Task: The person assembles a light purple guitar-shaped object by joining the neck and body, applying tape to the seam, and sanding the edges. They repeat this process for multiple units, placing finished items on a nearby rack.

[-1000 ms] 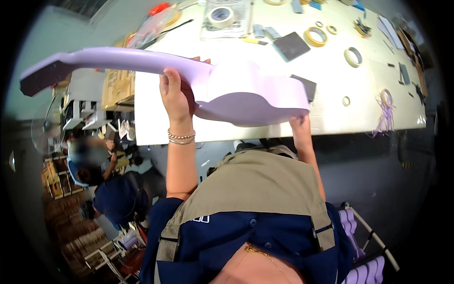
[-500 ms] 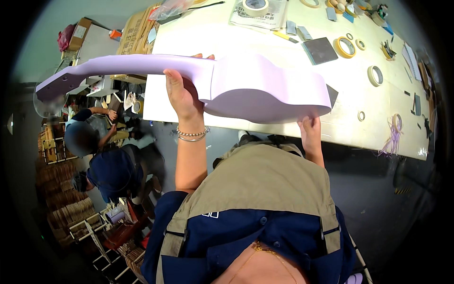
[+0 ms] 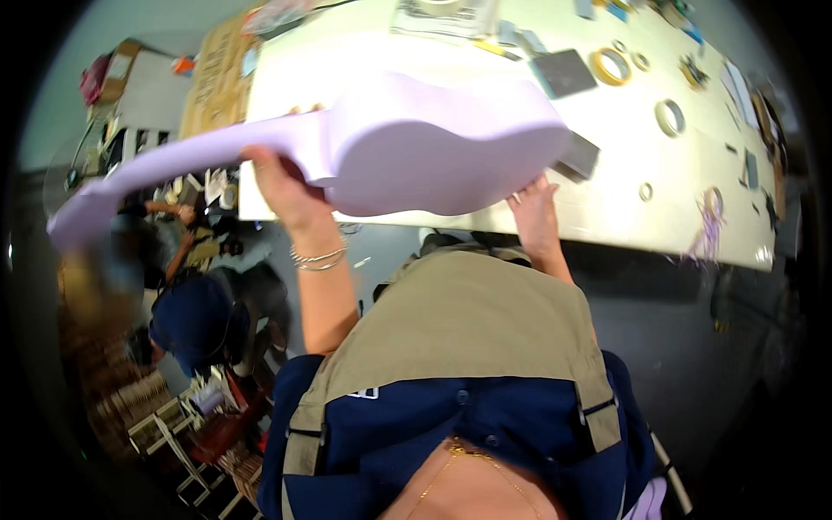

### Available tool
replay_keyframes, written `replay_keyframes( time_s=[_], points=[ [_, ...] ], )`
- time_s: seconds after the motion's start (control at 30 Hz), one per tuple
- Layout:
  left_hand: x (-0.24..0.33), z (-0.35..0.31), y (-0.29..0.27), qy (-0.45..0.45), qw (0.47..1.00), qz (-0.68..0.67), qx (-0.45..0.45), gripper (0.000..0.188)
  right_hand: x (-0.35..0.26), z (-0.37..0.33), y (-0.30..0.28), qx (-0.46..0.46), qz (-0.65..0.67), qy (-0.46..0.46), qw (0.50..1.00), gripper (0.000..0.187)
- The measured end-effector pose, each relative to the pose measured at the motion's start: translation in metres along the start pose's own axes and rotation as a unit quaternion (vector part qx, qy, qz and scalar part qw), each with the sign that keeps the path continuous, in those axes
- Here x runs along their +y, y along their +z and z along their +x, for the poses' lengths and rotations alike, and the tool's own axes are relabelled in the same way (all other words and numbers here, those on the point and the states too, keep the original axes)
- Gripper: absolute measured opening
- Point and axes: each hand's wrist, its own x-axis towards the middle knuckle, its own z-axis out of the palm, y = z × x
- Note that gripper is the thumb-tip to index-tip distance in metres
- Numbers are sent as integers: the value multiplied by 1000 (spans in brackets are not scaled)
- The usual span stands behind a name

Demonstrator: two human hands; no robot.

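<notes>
A lilac-painted, unstrung ukulele [image 3: 442, 165] is held up above the near edge of the table, its neck pointing left and its rounded body to the right. My left hand [image 3: 293, 198] is closed around the neck close to the body, thumb on the near side and fingertips showing over the far side. At the lower right end of the body, the fingers of my right hand [image 3: 536, 215] grip the rim; part of their hold is hidden behind it. Just beyond that end, a dark grey block [image 3: 579, 158] lies on the table.
The pale table [image 3: 641, 199] carries a yellow tape roll [image 3: 610, 67], a whitish tape roll [image 3: 669, 118], a dark square pad [image 3: 563, 73] and a bundle of lilac strips [image 3: 709, 230]. People in dark blue [image 3: 195, 321] work at the left beside racks of wooden parts.
The ukulele and both hands have shifted left in the picture. Its head end has dipped and its body has turned, showing more of the broad flat face. Both hands keep their hold.
</notes>
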Motion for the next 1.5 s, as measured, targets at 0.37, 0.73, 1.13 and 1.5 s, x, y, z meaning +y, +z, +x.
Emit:
replay_keyframes(
  time_s=[0.37, 0.73, 1.13, 1.5],
  points=[
    [-13, 10, -74, -138, 983, 47, 113, 50, -59, 3, 53, -57, -78, -13, 995, 88],
    [8, -4, -65, -98, 993, 58, 39, 50, -34, 8, 34, 15, 9, 41, 999, 87],
    [2, -14, -61, -95, 994, 15, 54, 48, -41, 27, 14, 28, -503, -193, 842, 69],
    [-21, 6, -51, -89, 993, 29, 68, 48, -25, 20, 134, -368, -496, -367, 695, 78]
  ],
)
